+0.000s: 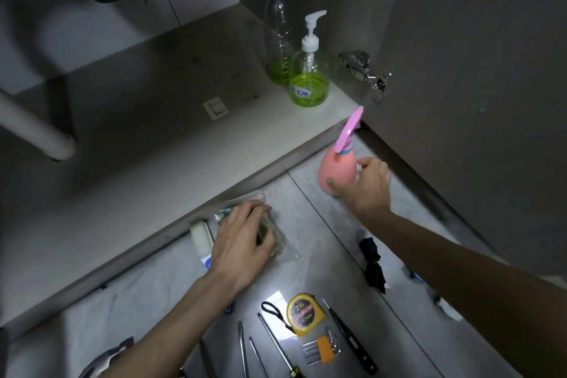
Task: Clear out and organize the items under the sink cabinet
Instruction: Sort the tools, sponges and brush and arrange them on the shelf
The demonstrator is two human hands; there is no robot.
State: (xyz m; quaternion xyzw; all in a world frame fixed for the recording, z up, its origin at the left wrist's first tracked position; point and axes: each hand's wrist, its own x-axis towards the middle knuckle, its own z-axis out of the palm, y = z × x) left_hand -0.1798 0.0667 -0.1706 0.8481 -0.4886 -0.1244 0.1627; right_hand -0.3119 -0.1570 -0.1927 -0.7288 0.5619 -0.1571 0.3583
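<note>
The pink spray bottle [336,170] stands upright on the tiled floor [322,258], just in front of the cabinet's front edge and near the open cabinet door [460,70]. The right hand [366,186] is the grip on it: thumb laid against the bottle's near side, fingers curled round its far side, the pink trigger head rising above the hand and tilted toward the door hinge [366,74].

The left hand [242,242] lies to the left of that grip and nearer the camera, fingers bent down over a clear plastic bag [276,242] that rests on the floor against the cabinet edge; the fingers press on or clutch the bag, and what is inside is too dark to make out. Just left of this hand lies a small white roll [201,238].

Beyond the right hand, on the cabinet shelf [153,120], a pump bottle [310,80] with green liquid stands at the front right corner, touching or just in front of a tall clear bottle [277,37] with a purple cap and a little green liquid. A white pipe [33,129] slants down at the shelf's left.

Nearer the camera than both hands, tools lie in a row on the floor: a yellow tape measure [302,313], several screwdrivers [276,344], a set of hex keys [322,350] and a dark pen-like tester [349,337]. A crumpled black item [372,264] lies under the right forearm.
</note>
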